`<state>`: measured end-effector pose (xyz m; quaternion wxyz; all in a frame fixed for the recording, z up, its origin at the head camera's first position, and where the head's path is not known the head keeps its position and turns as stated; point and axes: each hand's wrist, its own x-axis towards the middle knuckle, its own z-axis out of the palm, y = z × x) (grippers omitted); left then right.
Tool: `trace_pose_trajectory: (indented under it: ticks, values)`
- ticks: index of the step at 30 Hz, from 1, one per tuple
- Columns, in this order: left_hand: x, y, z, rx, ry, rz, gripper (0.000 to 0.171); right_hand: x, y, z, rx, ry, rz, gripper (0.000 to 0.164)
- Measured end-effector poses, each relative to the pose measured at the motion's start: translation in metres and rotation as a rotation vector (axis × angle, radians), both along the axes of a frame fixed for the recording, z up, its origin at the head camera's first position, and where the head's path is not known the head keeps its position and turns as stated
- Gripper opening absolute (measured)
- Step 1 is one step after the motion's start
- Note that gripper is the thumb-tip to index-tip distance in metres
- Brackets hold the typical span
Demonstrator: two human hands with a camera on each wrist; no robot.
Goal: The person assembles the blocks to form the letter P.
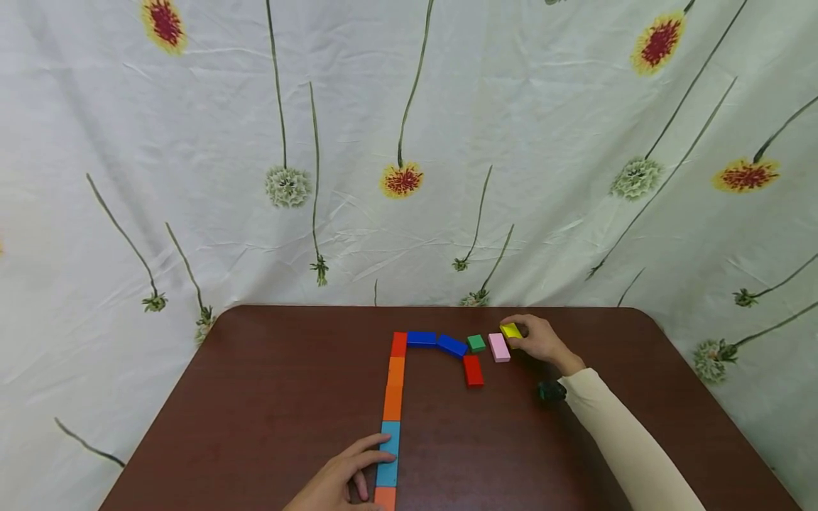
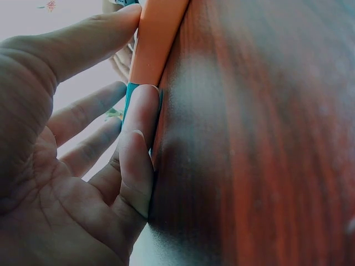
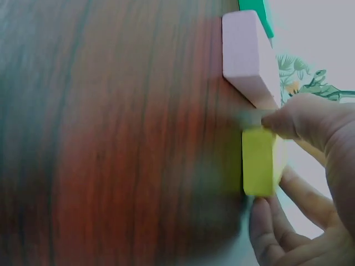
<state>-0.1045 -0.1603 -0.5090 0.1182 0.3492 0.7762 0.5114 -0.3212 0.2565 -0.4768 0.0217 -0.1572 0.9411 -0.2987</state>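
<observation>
At the far side of the table my right hand (image 1: 539, 339) pinches a yellow block (image 3: 258, 162) between thumb and fingers. A pink block (image 1: 499, 348) lies just left of it, with a green block (image 1: 476, 343) beyond. My left hand (image 1: 341, 472) rests at the near end of a row of blocks, its fingertips on light blue blocks (image 1: 388, 454). In the left wrist view the thumb lies along an orange block (image 2: 155, 41). The row continues away through orange blocks (image 1: 394, 387) to a red block (image 1: 399, 344), then turns right along two dark blue blocks (image 1: 422, 339).
Another red block (image 1: 473, 371) lies in front of the green one. A dark object (image 1: 552, 391) sits by the right wrist. The brown table (image 1: 275, 404) ends at a flower-patterned cloth (image 1: 358, 234) hanging behind it.
</observation>
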Motion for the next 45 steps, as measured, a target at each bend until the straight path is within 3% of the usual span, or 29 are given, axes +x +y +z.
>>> trace_pose_trajectory:
  ticks: [5, 9, 18, 27, 40, 45]
  values:
    - [0.001, 0.001, 0.000, -0.003, -0.007, 0.000, 0.054, 0.002, -0.002, 0.002, -0.019, 0.019, -0.059, 0.038]
    - [0.001, 0.001, 0.000, -0.004, 0.000, -0.003, 0.053, 0.005, -0.006, 0.009, -0.044, 0.061, -0.035, 0.037]
    - [0.001, 0.000, 0.002, -0.006, -0.041, 0.003, 0.053, 0.022, -0.023, 0.027, -0.066, 0.157, 0.205, 0.040]
    - [0.003, 0.001, 0.004, -0.012, -0.049, 0.009, 0.052, 0.040, -0.047, 0.037, -0.082, 0.091, 0.355, 0.042]
    - [0.003, 0.001, 0.003, -0.007, -0.017, 0.009, 0.052, 0.078, -0.080, 0.031, -0.003, 0.047, 0.560, 0.044]
    - [0.003, 0.000, 0.004, -0.011, -0.012, 0.008, 0.052, 0.085, -0.089, 0.025, 0.046, 0.017, 0.619, 0.044]
